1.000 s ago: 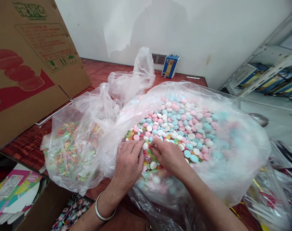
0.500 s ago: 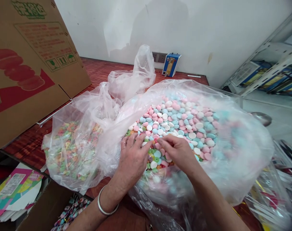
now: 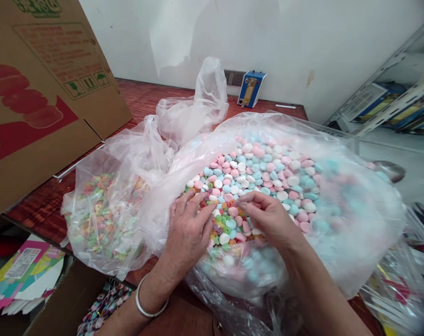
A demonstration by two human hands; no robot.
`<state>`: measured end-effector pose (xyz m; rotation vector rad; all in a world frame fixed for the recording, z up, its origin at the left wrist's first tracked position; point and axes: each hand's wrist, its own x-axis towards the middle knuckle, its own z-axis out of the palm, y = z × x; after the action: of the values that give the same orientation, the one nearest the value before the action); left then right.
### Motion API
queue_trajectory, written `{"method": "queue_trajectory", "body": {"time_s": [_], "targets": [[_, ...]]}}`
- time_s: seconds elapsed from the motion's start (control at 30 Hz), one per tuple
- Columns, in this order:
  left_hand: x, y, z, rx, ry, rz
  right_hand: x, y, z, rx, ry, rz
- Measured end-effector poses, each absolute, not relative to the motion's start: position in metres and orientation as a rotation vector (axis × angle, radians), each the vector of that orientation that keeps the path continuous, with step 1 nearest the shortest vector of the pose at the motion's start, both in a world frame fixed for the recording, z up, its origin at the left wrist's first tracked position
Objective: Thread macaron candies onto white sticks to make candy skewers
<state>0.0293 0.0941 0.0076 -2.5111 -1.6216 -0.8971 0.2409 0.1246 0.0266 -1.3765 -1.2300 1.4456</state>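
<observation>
A large clear plastic bag [image 3: 341, 242] lies open on the wooden table [image 3: 142, 100], full of pink, blue and white round candies [image 3: 267, 172]. At its near edge sit small ring-shaped candies [image 3: 225, 228] in green, orange and purple. My left hand [image 3: 189, 231], a silver bangle on its wrist, rests flat on the bag's near rim with fingers stretched toward the rings. My right hand [image 3: 267, 217] hovers over the same patch, fingers curled and pinched together over the candies; what they hold is hidden.
A second clear bag [image 3: 103, 214] of ring candies lies to the left. A big cardboard box [image 3: 40, 93] leans at far left. A blue device [image 3: 250, 88] stands by the wall socket. Metal shelving [image 3: 390, 98] is at right; printed cartons [image 3: 19, 270] sit below the table edge.
Both hands slid a little farther into the bag and apart, uncovering more ring candies between them. The view shifted slightly.
</observation>
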Motion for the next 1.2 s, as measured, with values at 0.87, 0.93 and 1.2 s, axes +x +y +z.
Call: {"method": "queue_trajectory", "body": {"time_s": [0.87,0.93,1.2], "targets": [[0.024,0.085,0.008,-2.648,-1.612,-0.841,0.232,0.113,0.032,-1.690,-2.107,0.892],[0.025,0.085,0.008,-2.641,-1.612,-0.839,0.222,0.112,0.032,-1.747,-2.228,0.732],[0.022,0.086,0.007,-2.630,-1.578,-0.902,0.226,0.107,0.028,-1.672,-1.882,0.950]]}}
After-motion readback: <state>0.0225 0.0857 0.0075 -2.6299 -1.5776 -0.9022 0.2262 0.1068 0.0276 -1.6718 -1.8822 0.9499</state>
